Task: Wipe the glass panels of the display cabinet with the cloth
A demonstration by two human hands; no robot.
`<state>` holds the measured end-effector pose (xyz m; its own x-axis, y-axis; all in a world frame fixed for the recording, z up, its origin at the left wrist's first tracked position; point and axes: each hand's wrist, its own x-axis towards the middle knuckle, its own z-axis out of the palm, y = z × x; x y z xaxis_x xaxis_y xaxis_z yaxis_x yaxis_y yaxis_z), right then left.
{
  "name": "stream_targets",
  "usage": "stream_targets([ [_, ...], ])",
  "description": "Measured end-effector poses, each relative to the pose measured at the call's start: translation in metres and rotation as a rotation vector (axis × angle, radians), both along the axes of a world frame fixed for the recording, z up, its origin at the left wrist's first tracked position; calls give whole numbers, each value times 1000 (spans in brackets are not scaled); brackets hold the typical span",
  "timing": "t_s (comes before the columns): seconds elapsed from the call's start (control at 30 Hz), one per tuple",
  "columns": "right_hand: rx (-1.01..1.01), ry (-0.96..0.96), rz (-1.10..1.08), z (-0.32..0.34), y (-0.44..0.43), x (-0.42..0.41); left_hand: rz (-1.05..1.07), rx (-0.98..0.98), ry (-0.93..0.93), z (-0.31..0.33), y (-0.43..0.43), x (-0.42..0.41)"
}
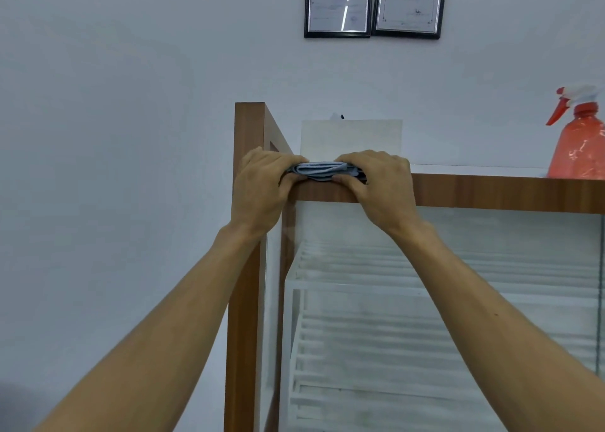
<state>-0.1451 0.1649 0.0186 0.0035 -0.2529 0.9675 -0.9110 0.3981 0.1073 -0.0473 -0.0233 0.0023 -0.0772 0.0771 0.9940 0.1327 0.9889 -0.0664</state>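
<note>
1. Folded grey-blue cloth (pixel 322 171) lies on the top front rail of the brown wood-framed glass display cabinet (pixel 491 191), near its left corner.
2. Left hand (pixel 262 186) holds the cloth's 9 o'clock end, fingers curled over, thumb under.
3. Right hand (pixel 376 186) pinches the 3 o'clock end the same way.
4. Front glass panel (pixel 458 242) is at 6 o'clock of the cloth, with a white slatted rack (pixel 393 333) behind it.
5. Translucent orange plastic spray bottle (pixel 577 143) stands on the cabinet top at 3 o'clock, well apart from the hands.
6. White rectangular board (pixel 352 138) stands just behind the cloth at 12 o'clock. Two black-framed documents (pixel 337 6) hang higher on the wall.
</note>
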Motion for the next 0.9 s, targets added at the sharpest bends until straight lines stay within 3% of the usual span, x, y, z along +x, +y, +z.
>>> stream_targets([
  [0.23, -53, 54, 77, -18, 17, 15, -173, -72, -86, -13, 7, 26],
  [0.4, -79, 117, 80, -40, 26, 24, -332, 55, -126, -21, 16, 42],
  [0.63, -79, 105, 111, -76, 30, 31, -81, -17, -331, -32, 26, 29],
  [0.77, -63, 74, 112, -95, 32, 29, -69, -24, -272, -55, 27, 25],
  [0.9, 18, 12, 143, -117, 35, 31, 103, -96, -222, -69, 26, 15],
])
